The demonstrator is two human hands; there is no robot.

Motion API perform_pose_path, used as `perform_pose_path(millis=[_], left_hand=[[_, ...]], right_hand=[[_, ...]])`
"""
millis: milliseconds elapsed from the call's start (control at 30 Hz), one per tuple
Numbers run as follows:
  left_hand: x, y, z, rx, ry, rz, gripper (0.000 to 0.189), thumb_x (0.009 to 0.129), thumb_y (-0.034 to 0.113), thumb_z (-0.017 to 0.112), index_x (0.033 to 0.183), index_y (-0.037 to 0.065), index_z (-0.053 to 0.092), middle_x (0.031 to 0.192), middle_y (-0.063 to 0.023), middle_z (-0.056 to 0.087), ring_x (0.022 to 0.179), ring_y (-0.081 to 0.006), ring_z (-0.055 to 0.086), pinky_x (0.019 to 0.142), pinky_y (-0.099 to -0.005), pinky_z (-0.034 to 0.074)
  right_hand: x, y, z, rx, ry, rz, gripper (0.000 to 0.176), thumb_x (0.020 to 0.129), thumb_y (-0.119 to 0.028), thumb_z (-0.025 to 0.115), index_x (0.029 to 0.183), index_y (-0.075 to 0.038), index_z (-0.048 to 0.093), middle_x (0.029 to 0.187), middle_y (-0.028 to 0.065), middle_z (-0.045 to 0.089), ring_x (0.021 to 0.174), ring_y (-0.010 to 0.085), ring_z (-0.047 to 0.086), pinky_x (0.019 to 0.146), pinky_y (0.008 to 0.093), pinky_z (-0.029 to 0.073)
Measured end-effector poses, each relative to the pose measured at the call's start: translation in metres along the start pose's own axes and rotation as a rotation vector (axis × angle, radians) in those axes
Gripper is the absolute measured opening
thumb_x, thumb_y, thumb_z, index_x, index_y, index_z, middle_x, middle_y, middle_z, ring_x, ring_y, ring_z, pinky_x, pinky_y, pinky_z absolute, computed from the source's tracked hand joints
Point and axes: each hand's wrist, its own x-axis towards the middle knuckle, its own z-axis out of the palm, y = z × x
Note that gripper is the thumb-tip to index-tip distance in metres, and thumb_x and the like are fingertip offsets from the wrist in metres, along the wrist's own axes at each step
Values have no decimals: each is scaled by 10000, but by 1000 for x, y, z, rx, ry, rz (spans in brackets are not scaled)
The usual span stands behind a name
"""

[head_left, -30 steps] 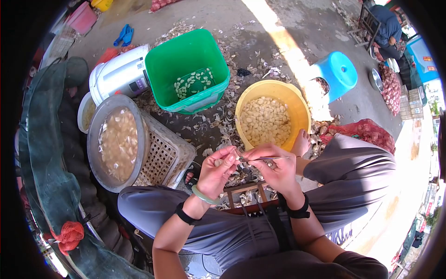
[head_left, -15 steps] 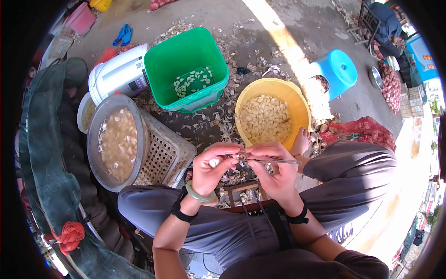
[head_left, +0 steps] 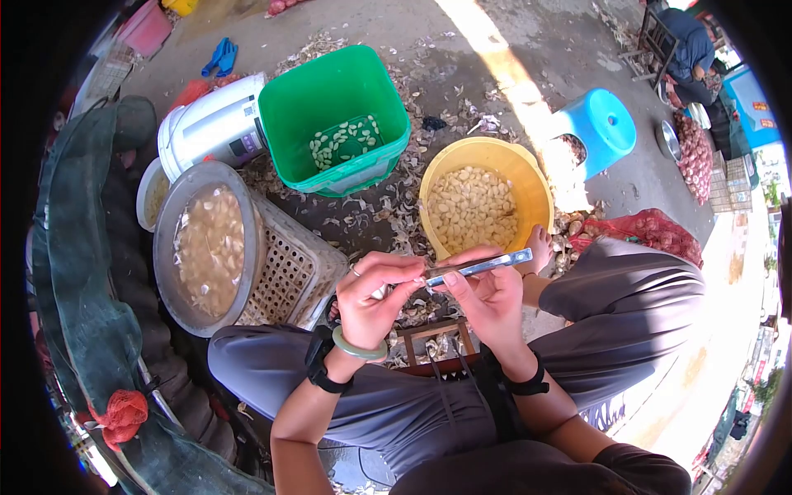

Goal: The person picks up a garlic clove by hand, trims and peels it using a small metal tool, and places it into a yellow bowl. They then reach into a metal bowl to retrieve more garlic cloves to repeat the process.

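My left hand [head_left: 368, 301], with a green bangle at its wrist, is closed around pale garlic cloves [head_left: 379, 292]. Its thumb and fingertips pinch a small piece near the tip of a narrow metal knife [head_left: 495, 262]. My right hand [head_left: 488, 307] grips that knife between thumb and fingers, its shiny flat end pointing right and slightly up. Both hands meet above my lap, in front of the yellow basin [head_left: 429, 186] of peeled cloves. Exactly what lies between the left fingertips is partly hidden.
A green bucket [head_left: 289, 124] holds some cloves in its bottom. Left of my knees, a grey basin [head_left: 165, 272] of cloves in water rests on a crate [head_left: 289, 264]. A blue stool [head_left: 609, 124] and a red net bag of garlic [head_left: 652, 235] lie right. Another person [head_left: 689, 49] sits far right.
The knife has turned in my right hand: its outer end has risen, and its bright flat side now shows. My left fingers have shifted slightly left and down.
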Motion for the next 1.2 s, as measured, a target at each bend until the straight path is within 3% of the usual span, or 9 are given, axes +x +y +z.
perform_pose_path(millis=[200, 467, 567, 667, 800, 933, 1000, 1100, 1200], left_hand=[[1, -1, -3, -1, -47, 52, 200, 686, -96, 738, 855, 0, 690, 919, -126, 675, 852, -217, 668, 729, -294, 553], [-4, -13, -2, -70, -53, 96, 219, 709, -110, 717, 890, -4, 654, 942, -145, 659, 871, -242, 667, 727, -313, 563], [-4, -3, -1, -295, 47, 13, 226, 735, -147, 680, 920, -24, 638, 997, -174, 635, 901, -266, 661, 769, -340, 575], [-1, -6, -8, -326, 48, -16, 235, 753, -174, 646, 945, -41, 625, 1035, -196, 613, 921, -284, 655, 797, -364, 578], [0, -6, -4, -258, 25, -21, 231, 748, -158, 660, 940, -33, 648, 1025, -184, 623, 917, -265, 659, 801, -345, 572], [0, -5, -4, -199, -14, 8, 233, 726, -150, 682, 923, -27, 669, 998, -160, 631, 902, -242, 657, 779, -321, 565], [0, -3, -4, -116, -29, 91, 246, 706, -145, 698, 917, -20, 684, 965, -135, 633, 880, -219, 647, 748, -299, 556], [-1, 0, -5, -86, -57, 57, 253, 699, -144, 704, 916, -13, 694, 950, -119, 630, 868, -204, 637, 732, -287, 548], [1, 3, -5, -103, -108, 62, 260, 705, -142, 702, 928, -7, 693, 953, -122, 629, 861, -199, 637, 733, -280, 544]], right_hand=[[0, -2, 1, -27, -20, 25, 147, 907, 3, 565, 1036, 62, 525, 940, 132, 626, 889, 179, 644, 782, 316, 586], [3, -5, 5, 202, 97, 170, 132, 917, -36, 572, 1012, 51, 539, 909, 114, 627, 847, 177, 648, 756, 317, 594], [13, 12, -19, 181, 219, 116, 115, 912, -35, 581, 994, 36, 544, 883, 88, 621, 810, 166, 649, 732, 312, 595], [16, 6, -30, 180, 308, 101, 113, 909, -28, 583, 1000, 26, 544, 892, 82, 618, 814, 159, 644, 718, 315, 591], [4, -15, -4, 23, 80, -108, 194, 870, 36, 610, 1051, 38, 542, 964, 123, 623, 883, 161, 636, 770, 284, 556], [-3, -19, 9, -146, 22, -216, 179, 832, 54, 643, 998, 36, 579, 963, 124, 632, 874, 155, 639, 762, 274, 551], [-4, -18, 5, -418, -70, -288, 221, 846, 66, 619, 1041, 41, 518, 1038, 160, 598, 933, 194, 630, 847, 299, 523], [-1, -17, 9, -389, 9, -329, 148, 828, 68, 637, 968, 52, 589, 931, 122, 634, 809, 148, 651, 740, 248, 559], [-2, -15, 15, -221, 71, -252, 131, 829, 56, 645, 949, 56, 594, 914, 113, 635, 808, 142, 655, 714, 241, 570]])
